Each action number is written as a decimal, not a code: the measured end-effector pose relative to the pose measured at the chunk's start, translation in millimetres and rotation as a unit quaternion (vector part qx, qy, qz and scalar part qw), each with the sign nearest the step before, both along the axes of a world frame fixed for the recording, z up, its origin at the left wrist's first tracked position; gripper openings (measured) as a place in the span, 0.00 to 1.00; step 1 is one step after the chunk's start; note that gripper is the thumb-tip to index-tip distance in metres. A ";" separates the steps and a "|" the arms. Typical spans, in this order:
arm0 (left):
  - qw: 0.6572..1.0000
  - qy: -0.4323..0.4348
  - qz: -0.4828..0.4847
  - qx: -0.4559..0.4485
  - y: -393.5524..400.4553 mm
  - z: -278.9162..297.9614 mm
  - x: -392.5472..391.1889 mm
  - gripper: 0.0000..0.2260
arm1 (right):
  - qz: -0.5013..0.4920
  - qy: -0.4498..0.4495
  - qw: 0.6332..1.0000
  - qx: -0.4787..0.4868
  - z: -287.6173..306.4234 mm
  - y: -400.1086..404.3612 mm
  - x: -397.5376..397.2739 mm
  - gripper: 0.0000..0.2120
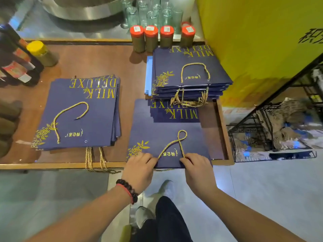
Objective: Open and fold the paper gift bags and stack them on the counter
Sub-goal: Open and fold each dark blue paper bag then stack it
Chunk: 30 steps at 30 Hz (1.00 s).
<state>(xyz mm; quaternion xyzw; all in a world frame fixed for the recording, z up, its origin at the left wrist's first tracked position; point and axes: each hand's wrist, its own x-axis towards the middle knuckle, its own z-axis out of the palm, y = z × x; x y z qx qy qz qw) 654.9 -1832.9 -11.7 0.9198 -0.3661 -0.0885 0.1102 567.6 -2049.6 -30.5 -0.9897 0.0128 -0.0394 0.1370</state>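
The brown wooden desk (97, 63) has a raised lip along its near edge, and bare wood lies open between the two far stacks. A flat navy paper gift bag with gold lettering (166, 137) lies at the desk's near edge, its twisted gold cord handle (176, 142) looped on top. The left hand (139, 170) and right hand (197, 168) each pinch the bag's near edge with curled fingers. A low bag stack (82, 112) sits left; a taller bag stack (188, 74) sits beyond, beside a yellow wall (253, 35).
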 end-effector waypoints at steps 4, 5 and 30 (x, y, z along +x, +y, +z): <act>0.999 0.032 0.023 0.025 -1.7 -34.9 -7.0 0.24 | -0.045 0.035 0.998 -0.004 -36.9 14.3 -5.5 0.21; 0.998 0.039 0.028 0.036 -1.2 -43.8 -12.0 0.27 | -0.052 0.050 0.997 -0.011 -42.0 19.0 -7.8 0.23; 0.973 0.101 -0.069 0.197 57.6 -65.2 -12.3 0.36 | 0.056 0.190 0.971 -0.137 -60.4 -12.5 -54.9 0.48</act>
